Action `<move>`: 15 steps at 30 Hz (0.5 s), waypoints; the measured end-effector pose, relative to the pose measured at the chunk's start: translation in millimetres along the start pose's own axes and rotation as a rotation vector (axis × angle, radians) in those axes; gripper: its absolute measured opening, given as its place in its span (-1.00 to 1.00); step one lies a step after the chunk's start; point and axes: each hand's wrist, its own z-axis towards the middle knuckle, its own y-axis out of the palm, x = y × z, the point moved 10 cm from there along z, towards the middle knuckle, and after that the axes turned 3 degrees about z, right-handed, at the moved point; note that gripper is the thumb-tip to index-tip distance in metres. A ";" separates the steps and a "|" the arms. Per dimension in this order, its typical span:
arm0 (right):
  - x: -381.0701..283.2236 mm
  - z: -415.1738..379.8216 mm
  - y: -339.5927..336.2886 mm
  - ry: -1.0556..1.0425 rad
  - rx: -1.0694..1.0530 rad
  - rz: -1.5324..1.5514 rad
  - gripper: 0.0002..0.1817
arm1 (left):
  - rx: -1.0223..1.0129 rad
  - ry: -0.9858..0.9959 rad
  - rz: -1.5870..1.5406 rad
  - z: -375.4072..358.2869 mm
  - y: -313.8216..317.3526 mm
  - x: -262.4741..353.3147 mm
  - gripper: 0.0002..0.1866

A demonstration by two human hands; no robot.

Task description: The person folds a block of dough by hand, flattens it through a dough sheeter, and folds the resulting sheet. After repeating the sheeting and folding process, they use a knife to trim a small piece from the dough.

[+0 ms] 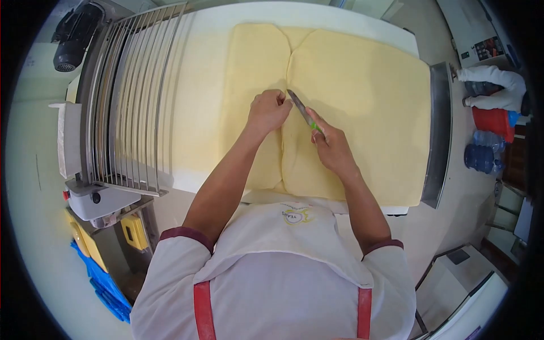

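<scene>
A wide sheet of pale yellow dough (362, 102) lies folded on the white belt, its two folded edges meeting along a seam left of its middle. My right hand (333, 144) is closed around the green handle of a knife (303, 110). The blade points up and left, its tip close to the seam. My left hand (270, 110) is closed beside the blade, over the seam, thumb and fingers pinched together at the dough's edge. Whatever sits between those fingers is too small to make out.
A metal wire guard (136, 102) stands over the belt (195, 102) at left, with a black motor (79, 37) behind it. A metal tray (439, 136) edges the right end. At far right, another person's white sleeve (498, 85) shows near blue water bottles (483, 153).
</scene>
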 end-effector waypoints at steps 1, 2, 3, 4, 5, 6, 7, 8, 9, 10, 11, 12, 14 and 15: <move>1.5 1.1 3.1 0.007 -0.010 0.021 -0.43 | 0.003 0.007 0.002 -0.3 -0.1 -0.3 -0.73; -0.5 4.4 4.6 0.011 -0.015 0.040 -0.43 | 0.007 0.019 0.002 -0.4 -0.4 2.1 -0.73; -2.1 8.7 6.1 0.015 -0.015 0.057 -0.43 | 0.003 0.020 0.014 -1.4 -1.3 4.3 -0.73; -4.7 16.2 8.9 0.000 -0.003 0.022 -0.43 | -0.001 0.023 0.025 -2.9 -3.2 7.3 -0.73; -7.6 24.7 12.8 -0.013 0.009 -0.013 -0.43 | -0.006 0.027 0.037 -4.3 -2.7 8.2 -0.73; -8.8 26.0 14.4 -0.027 0.022 -0.049 -0.43 | 0.020 0.050 0.018 -5.8 -2.6 8.7 -0.74; -7.1 19.6 14.5 -0.009 0.025 -0.029 -0.43 | 0.047 0.073 -0.001 -7.5 -3.1 7.9 -0.74; -7.6 11.8 13.6 0.006 0.032 -0.011 -0.44 | 0.077 0.099 -0.020 -8.2 -4.9 8.0 -0.74; -7.4 3.1 13.6 0.019 0.037 0.004 -0.44 | 0.078 0.114 -0.039 -10.6 -3.6 6.6 -0.75; -3.9 -10.3 14.1 0.023 0.042 0.030 -0.44 | 0.085 0.130 -0.061 -13.6 -3.2 5.5 -0.76; 1.3 -26.2 14.4 0.022 0.045 0.052 -0.44 | 0.097 0.148 -0.085 -14.9 -5.1 6.2 -0.77; 3.7 -31.3 16.3 0.037 0.043 0.059 -0.44 | 0.085 0.148 -0.145 -15.7 -5.6 5.6 -0.78; 7.8 -36.8 20.2 0.085 0.043 0.057 -0.43 | 0.038 0.147 -0.254 -23.9 -1.8 3.3 -0.79; 10.3 -39.3 21.4 0.116 0.050 0.048 -0.43 | -0.003 0.156 -0.237 -27.0 1.2 6.4 -0.77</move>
